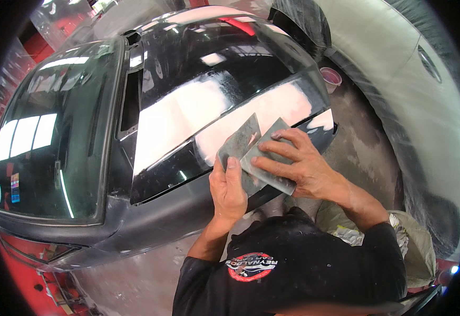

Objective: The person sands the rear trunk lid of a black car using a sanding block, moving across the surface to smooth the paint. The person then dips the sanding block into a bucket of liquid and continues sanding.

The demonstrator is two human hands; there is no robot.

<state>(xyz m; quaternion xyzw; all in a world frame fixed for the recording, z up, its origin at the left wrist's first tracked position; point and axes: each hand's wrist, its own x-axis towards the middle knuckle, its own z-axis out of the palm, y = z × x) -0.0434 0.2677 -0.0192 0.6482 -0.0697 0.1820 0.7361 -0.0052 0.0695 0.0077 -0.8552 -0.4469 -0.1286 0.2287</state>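
My left hand (229, 189) grips a thin grey board (243, 139), thumb on its face and fingers behind. A small pinkish spot shows on the board. In my right hand (309, 166) is a grey rectangular plate (280, 183), its fingers spread over the top face. The plate overlaps the board's right side; whether they touch flat I cannot tell. Both are held in front of me above the near edge of a black car panel (187, 158), which has broad pale pink patches (259, 108).
The car's window glass (50, 131) lies to the left. At the right stands another car under clear plastic sheeting (393, 95). A pink-rimmed bucket (330, 79) sits on the floor between them. Near my right elbow is a pale bag-like container (417, 253) with crumpled material.
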